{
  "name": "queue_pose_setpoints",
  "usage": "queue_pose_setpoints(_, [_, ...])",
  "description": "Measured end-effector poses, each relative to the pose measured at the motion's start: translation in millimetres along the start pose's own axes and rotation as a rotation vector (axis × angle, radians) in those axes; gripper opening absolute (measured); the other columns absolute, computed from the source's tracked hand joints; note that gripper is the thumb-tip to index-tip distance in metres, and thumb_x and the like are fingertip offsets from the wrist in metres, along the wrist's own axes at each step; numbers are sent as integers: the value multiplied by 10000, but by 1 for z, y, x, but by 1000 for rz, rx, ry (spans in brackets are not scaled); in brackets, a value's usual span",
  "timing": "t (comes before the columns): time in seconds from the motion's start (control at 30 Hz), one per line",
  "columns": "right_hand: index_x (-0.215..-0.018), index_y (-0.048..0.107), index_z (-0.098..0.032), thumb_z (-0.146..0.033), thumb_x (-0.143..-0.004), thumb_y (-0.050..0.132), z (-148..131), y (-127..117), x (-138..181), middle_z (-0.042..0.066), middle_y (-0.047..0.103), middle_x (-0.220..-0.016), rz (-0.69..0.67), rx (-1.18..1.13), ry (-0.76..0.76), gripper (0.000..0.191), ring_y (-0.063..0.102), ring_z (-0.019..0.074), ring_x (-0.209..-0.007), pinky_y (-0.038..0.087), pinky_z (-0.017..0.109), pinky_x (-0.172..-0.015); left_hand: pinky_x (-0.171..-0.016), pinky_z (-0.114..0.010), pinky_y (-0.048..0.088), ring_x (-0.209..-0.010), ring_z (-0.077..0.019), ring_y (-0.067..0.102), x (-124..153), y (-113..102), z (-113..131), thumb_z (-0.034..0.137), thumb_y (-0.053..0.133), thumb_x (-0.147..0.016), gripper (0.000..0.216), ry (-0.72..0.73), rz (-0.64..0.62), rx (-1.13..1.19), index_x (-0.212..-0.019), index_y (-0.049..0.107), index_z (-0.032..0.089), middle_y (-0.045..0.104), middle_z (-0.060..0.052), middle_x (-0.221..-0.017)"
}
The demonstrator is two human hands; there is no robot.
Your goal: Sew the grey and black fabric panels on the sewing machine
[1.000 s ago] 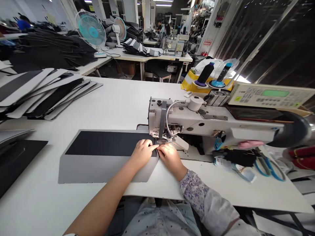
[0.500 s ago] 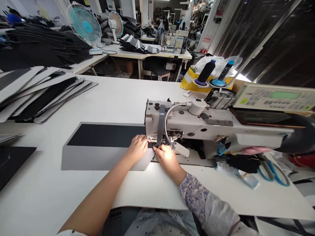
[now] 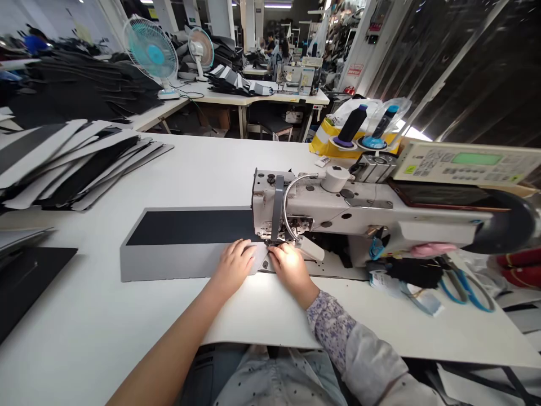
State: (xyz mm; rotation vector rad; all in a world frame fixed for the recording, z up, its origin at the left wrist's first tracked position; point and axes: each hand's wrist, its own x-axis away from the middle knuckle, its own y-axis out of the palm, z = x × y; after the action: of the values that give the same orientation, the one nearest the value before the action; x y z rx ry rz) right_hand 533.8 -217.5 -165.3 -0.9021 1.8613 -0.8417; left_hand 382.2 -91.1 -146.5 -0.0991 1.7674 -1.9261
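A flat grey panel (image 3: 169, 262) with a black strip (image 3: 190, 226) along its far half lies on the table, its right end under the head of a sewing machine (image 3: 313, 203). My left hand (image 3: 234, 264) rests flat on the grey part, fingers extended, just left of the presser foot. Close to the needle area, my right hand (image 3: 291, 269) has its thumb and fingertips closed at the panel's right edge. The machine head hides the needle and the far right corner of the panel.
Stacked grey and black pieces (image 3: 84, 163) lie at the left, with a black sheet (image 3: 34, 282) nearer me. Right of the machine are blue-handled scissors (image 3: 469, 290) and black scraps (image 3: 416, 273). Thread cones (image 3: 353, 124) stand behind; a control panel (image 3: 469, 160) sits at the right.
The panel has shifted slightly right and away from me. My left hand has flattened and moved a little back from the presser foot. My right hand stays close to the needle area.
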Motion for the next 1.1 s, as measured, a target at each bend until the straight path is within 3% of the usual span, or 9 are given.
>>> queue_pose_setpoints(0.17, [-936, 681, -173, -299, -939, 497, -6, -4, -6, 82, 676, -853, 3, 10, 113, 223, 623, 205, -819, 463, 316, -799, -943, -436, 417, -1053, -268, 533, 10, -6, 4, 326, 454, -913, 325, -127, 20, -52, -1186, 604, 232, 591, -111, -1156])
queue_pose_setpoints(0.37, [-842, 647, -160, -389, -885, 581, -20, -1, -13, 95, 649, -777, 48, 84, 203, 243, 607, 228, -802, 459, 332, -777, -828, -390, 439, -955, -258, 532, 7, -19, 10, 280, 452, -895, 277, -81, -63, -87, -1105, 615, 200, 599, -106, -1018])
queue_pose_setpoints(0.53, [-794, 608, -161, -237, -890, 530, -28, 10, -11, 93, 618, -777, 19, 159, 238, 146, 584, 221, -785, 460, 330, -747, -747, -338, 432, -846, -212, 533, 5, -20, 20, 246, 390, -924, 284, -39, -135, -88, -1091, 617, 210, 581, -80, -922])
queue_pose_setpoints(0.67, [-845, 630, -156, -135, -884, 482, -34, 12, -6, 88, 607, -787, -23, 188, 121, 154, 567, 195, -741, 457, 300, -704, -814, -363, 418, -896, -218, 509, -4, -13, 24, 205, 411, -914, 399, 33, -70, -67, -1276, 548, 298, 575, -76, -993])
queue_pose_setpoints(1.0, [-1162, 611, -96, -136, -818, 512, -48, -4, 5, 109, 599, -909, -67, 94, 24, 361, 538, 231, -872, 448, 345, -803, -829, -381, 408, -923, -232, 507, -9, -7, 24, 229, 485, -892, 327, -17, -39, -40, -1183, 618, 293, 598, -78, -1023])
queue_pose_setpoints(1.1, [-1161, 609, -103, -144, -819, 523, -47, -5, 7, 114, 610, -942, -51, 52, 41, 355, 543, 233, -887, 447, 350, -813, -867, -381, 420, -970, -237, 524, -8, -8, 27, 220, 488, -887, 297, -10, -26, -27, -1144, 630, 265, 613, -84, -1085])
